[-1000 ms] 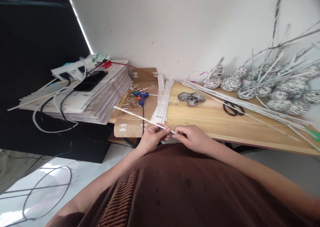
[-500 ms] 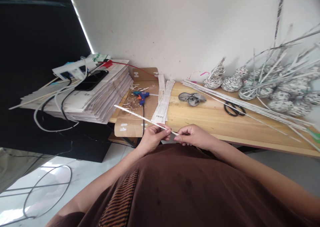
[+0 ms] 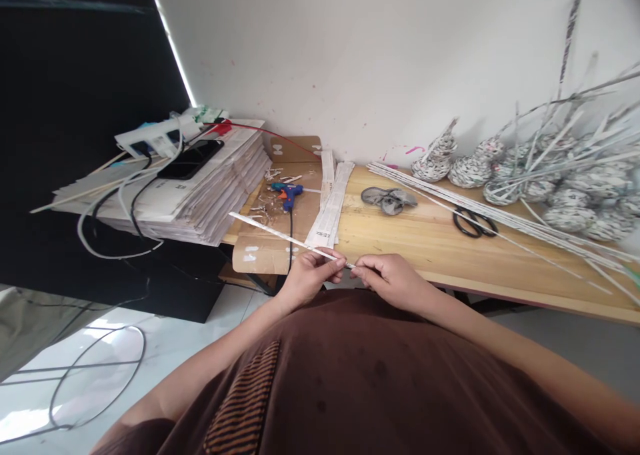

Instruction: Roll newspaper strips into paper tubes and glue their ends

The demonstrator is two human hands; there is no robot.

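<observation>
A thin white rolled paper stick (image 3: 280, 235) slants up and left from my hands, over the table's near edge. Pinched between thumb and fingers, it passes through my left hand (image 3: 317, 271). My right hand (image 3: 383, 273) is closed on the stick's near end, close beside the left; its fingertips hide that end. Past the stick lie flat newspaper strips (image 3: 327, 208) on a cardboard sheet (image 3: 260, 258). A blue glue gun (image 3: 290, 195) rests on the same cardboard among small paper scraps.
On the left stands a tall paper stack (image 3: 200, 205) bearing a phone (image 3: 191, 159), a power strip (image 3: 155, 138) and cables. A grey cloth (image 3: 389, 199), black-handled scissors (image 3: 473, 223), long paper sticks (image 3: 480, 208) and several woven paper gourd shapes (image 3: 433, 161) lie rightward.
The view has shifted slightly, so the table items appear a little further right. My right hand's fingers have curled closer over the stick's end, nearer to my left hand.
</observation>
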